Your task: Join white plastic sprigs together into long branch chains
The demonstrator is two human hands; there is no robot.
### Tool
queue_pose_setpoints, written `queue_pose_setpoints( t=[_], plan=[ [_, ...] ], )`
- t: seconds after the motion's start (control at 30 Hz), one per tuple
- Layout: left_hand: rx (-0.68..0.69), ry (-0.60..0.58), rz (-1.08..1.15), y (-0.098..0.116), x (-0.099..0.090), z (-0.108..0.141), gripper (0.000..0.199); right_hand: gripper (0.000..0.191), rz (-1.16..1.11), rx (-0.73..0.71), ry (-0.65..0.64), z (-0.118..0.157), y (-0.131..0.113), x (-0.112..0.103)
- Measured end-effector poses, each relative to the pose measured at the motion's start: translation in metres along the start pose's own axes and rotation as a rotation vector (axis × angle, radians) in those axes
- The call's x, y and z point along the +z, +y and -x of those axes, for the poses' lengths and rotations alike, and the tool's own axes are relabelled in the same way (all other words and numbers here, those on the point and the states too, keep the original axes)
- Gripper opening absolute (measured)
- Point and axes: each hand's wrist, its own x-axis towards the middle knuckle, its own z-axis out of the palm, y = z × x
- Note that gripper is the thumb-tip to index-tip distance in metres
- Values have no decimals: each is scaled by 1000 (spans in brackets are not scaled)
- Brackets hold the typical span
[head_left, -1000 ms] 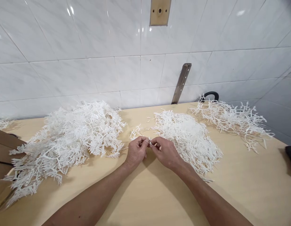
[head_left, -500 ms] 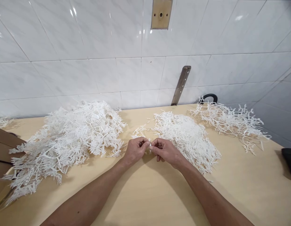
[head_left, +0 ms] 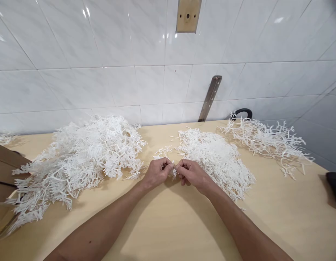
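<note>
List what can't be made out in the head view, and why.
All in the head view:
White piece: mostly hidden by the left hand and right hand; full shape unclear.
Black loop: lower part hidden behind the far-right pile.
Black object: cut off by the right edge.
Brown object: cut off by the left edge.

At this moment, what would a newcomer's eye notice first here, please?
Probably the large heap of white branching pieces on the left of the table. Next, the left hand and right hand, meeting at a small white piece in the centre. Right of them lie a dense white pile and a looser one farther right.
</note>
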Motion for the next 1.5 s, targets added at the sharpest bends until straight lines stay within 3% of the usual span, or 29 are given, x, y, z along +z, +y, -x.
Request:
queue_pose_setpoints(
  t=[0.27,0.57,0.83,1.2,1.5],
  plan=[
    [-57,-123,74,1,-6,-4,23,20,22,18,40,-2,3,-4],
    [45,-140,-249,4,-6,1,17,13,439,-177,120,5,-9,-4],
    [77,-120,-183,1,-4,-1,10,15,290,-121,122,7,-11,0],
    [-9,-145,-72,7,-5,0,22,13,503,-194,80,11,-14,-10],
    [16,-129,-140,3,-4,-1,19,16,399,-176,103,9,-12,-2]
  ],
)
